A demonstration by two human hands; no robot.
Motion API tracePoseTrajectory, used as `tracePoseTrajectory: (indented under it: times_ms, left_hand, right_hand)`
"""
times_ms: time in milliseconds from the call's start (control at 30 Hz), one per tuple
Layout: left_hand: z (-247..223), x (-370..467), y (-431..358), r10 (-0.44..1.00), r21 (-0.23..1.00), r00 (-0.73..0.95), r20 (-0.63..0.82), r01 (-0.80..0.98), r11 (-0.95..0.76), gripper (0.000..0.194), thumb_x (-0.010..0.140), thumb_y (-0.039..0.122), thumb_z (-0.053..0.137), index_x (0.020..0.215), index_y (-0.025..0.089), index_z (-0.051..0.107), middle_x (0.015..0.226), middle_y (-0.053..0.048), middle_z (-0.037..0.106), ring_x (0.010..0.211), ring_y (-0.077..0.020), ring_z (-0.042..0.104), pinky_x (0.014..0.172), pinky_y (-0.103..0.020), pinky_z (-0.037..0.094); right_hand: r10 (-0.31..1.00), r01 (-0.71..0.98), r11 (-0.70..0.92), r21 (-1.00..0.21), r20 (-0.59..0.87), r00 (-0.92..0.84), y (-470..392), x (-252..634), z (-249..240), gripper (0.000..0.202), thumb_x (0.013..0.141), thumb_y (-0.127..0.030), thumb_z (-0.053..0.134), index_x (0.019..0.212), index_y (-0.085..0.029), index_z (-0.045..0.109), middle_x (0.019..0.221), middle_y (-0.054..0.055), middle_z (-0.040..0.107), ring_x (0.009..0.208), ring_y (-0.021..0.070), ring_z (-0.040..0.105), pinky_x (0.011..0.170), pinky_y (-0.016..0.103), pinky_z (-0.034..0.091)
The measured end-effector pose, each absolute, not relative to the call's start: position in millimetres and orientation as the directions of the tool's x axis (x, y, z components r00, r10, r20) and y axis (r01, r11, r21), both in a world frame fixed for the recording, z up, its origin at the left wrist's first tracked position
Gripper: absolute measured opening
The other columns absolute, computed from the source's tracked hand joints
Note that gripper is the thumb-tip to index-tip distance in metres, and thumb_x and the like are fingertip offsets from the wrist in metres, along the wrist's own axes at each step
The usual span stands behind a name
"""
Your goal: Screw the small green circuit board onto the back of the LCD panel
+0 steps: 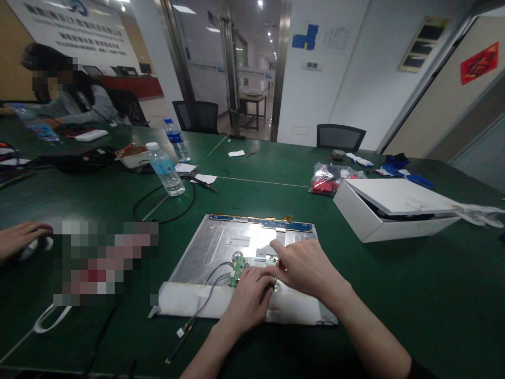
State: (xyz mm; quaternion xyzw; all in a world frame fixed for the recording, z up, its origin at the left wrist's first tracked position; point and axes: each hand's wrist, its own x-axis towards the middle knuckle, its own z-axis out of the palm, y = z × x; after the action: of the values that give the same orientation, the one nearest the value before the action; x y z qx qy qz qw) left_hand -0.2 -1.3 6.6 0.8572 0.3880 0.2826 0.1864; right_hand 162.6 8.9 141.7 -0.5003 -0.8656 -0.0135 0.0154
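Observation:
A silvery display panel point(209, 252) lies flat on the green table, with a blue circuit strip point(260, 223) along its far edge and a white band across its near side. On its middle sits a small green circuit board point(236, 268), partly covered by my hands. My left hand point(252, 295) rests over the near edge of the board, fingers bent together at its right part. My right hand point(303, 263) is closed around a small red and black object point(281, 265), mostly hidden, just above the board's right side. Thin cables point(203, 305) run from the board over the panel's near left edge.
Beyond the panel stand two water bottles point(165, 171) point(177, 139) near a black cable. An open white box point(394, 210) and a plastic bag point(331, 179) lie at the right. A person's hand point(26, 237) is at the left edge; another person sits at the far left.

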Motion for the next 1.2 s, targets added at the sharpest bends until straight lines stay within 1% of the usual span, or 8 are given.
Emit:
tracePoseTrajectory:
  times_ms: [167,267,400,500,667,867,1067,1200]
  left_hand:
    - [8,0,-1,0.775,0.532,0.543,0.322,0.574,-0.623,0.014,0.079,0.011,0.049,0.086,0.020,0.056,0.089,-0.004,0.060,0.089,-0.0224,0.054,0.084,-0.039,0.041]
    - [6,-1,-2,0.771,0.532,0.540,0.337,0.567,-0.629,0.015,0.079,0.011,0.048,0.088,0.020,0.056,0.089,-0.004,0.060,0.089,-0.0222,0.054,0.083,-0.039,0.041]
    - [5,-2,-2,0.760,0.524,0.543,0.357,0.557,-0.644,0.014,0.081,0.012,0.049,0.089,0.021,0.057,0.092,-0.005,0.061,0.091,-0.0230,0.054,0.083,-0.040,0.041]
    - [7,-2,-2,0.765,0.522,0.551,0.334,0.568,-0.637,0.014,0.081,0.012,0.050,0.088,0.021,0.057,0.093,-0.005,0.061,0.092,-0.0231,0.054,0.084,-0.040,0.041]
    - [8,-1,-2,0.776,0.530,0.553,0.304,0.578,-0.620,0.012,0.081,0.012,0.050,0.087,0.020,0.056,0.090,-0.004,0.060,0.090,-0.0224,0.054,0.084,-0.040,0.040]
    - [8,-1,-2,0.770,0.524,0.542,0.336,0.572,-0.631,0.015,0.080,0.010,0.050,0.089,0.021,0.058,0.093,-0.005,0.061,0.092,-0.0232,0.054,0.085,-0.041,0.041]
    - [10,-1,-2,0.773,0.530,0.548,0.319,0.573,-0.625,0.014,0.080,0.011,0.050,0.087,0.020,0.056,0.090,-0.004,0.061,0.090,-0.0224,0.054,0.084,-0.040,0.041]
    - [7,-1,-2,0.770,0.534,0.543,0.335,0.563,-0.630,0.013,0.082,0.012,0.049,0.088,0.020,0.056,0.092,-0.005,0.061,0.091,-0.0225,0.054,0.084,-0.040,0.041]
  right_hand:
    - [0.815,0.813,0.579,-0.064,0.042,-0.578,9,168,146,0.017,0.087,-0.031,0.047,0.099,-0.019,0.050,0.078,0.004,0.067,0.063,0.0178,0.060,0.051,0.029,0.022]
    - [0.775,0.764,0.631,-0.134,0.066,-0.629,7,171,148,0.022,0.084,-0.034,0.051,0.100,-0.019,0.048,0.083,0.005,0.067,0.067,0.0181,0.059,0.052,0.028,0.024]
    - [0.825,0.822,0.565,-0.077,0.022,-0.565,9,171,145,0.031,0.091,-0.048,0.043,0.101,-0.020,0.052,0.072,0.005,0.067,0.062,0.0185,0.058,0.052,0.028,0.022]
    - [0.826,0.825,0.563,-0.047,0.001,-0.564,10,171,145,0.025,0.092,-0.041,0.043,0.102,-0.020,0.051,0.073,0.005,0.066,0.061,0.0175,0.057,0.052,0.028,0.021]
    - [0.765,0.754,0.638,-0.157,0.014,-0.644,7,175,152,0.024,0.082,-0.026,0.049,0.105,-0.019,0.048,0.089,0.005,0.065,0.071,0.0173,0.057,0.056,0.028,0.026]
    - [0.832,0.830,0.553,-0.072,0.003,-0.555,10,175,149,0.033,0.093,-0.048,0.040,0.097,-0.021,0.058,0.072,0.005,0.066,0.065,0.0186,0.058,0.054,0.029,0.022]
    - [0.782,0.778,0.620,-0.099,-0.005,-0.623,9,175,151,0.019,0.087,-0.031,0.048,0.099,-0.019,0.055,0.082,0.005,0.067,0.067,0.0162,0.057,0.054,0.029,0.023]
    - [0.789,0.783,0.613,-0.107,0.015,-0.615,8,174,151,0.027,0.088,-0.043,0.047,0.099,-0.019,0.053,0.080,0.005,0.066,0.068,0.0174,0.056,0.055,0.028,0.024]
